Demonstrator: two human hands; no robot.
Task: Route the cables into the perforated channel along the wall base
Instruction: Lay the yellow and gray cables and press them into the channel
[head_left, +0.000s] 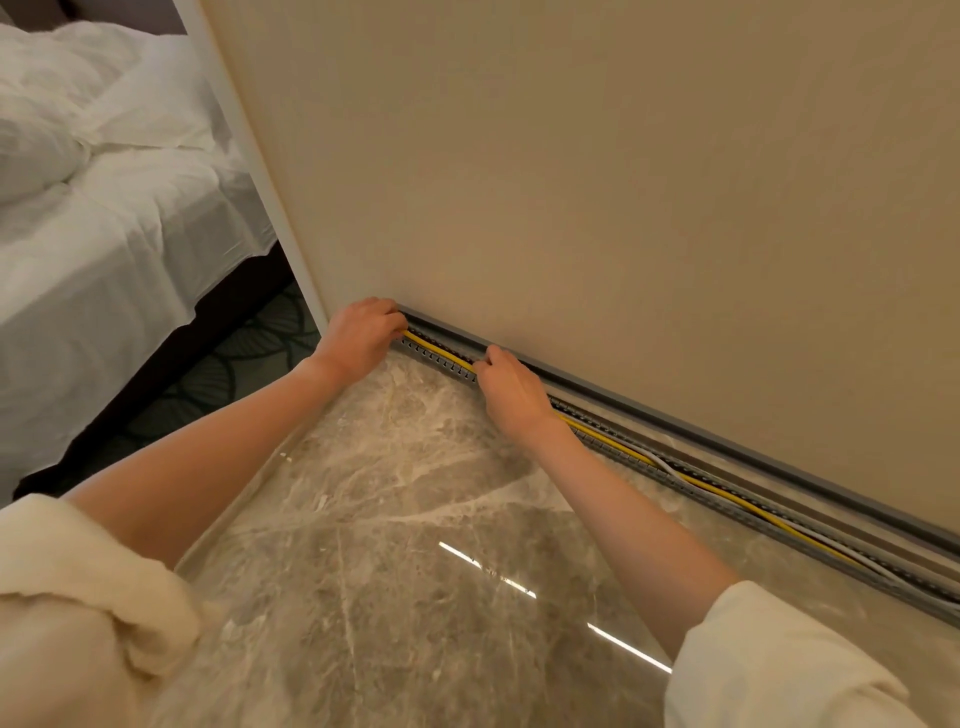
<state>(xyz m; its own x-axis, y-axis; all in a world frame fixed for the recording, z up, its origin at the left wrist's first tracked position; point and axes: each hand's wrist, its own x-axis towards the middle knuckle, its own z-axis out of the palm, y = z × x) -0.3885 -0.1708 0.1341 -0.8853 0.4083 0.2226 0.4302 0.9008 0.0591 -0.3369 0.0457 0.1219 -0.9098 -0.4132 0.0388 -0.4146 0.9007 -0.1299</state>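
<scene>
Left hand (361, 332) and right hand (511, 392) both pinch the yellow cable (439, 352) down into the perforated channel (727, 506) (grey cable (662, 464) alongside), risk: stiff cable springs out once released.

I count two hands at the wall base: my left hand (358, 335) at about eleven o'clock, my right hand (511, 392) near the centre. One perforated channel (727, 506) runs toward four o'clock. In it I see two cables: one yellow cable (748, 506), one white cable (826, 543). One bed (104, 234) lies at nine o'clock.
</scene>
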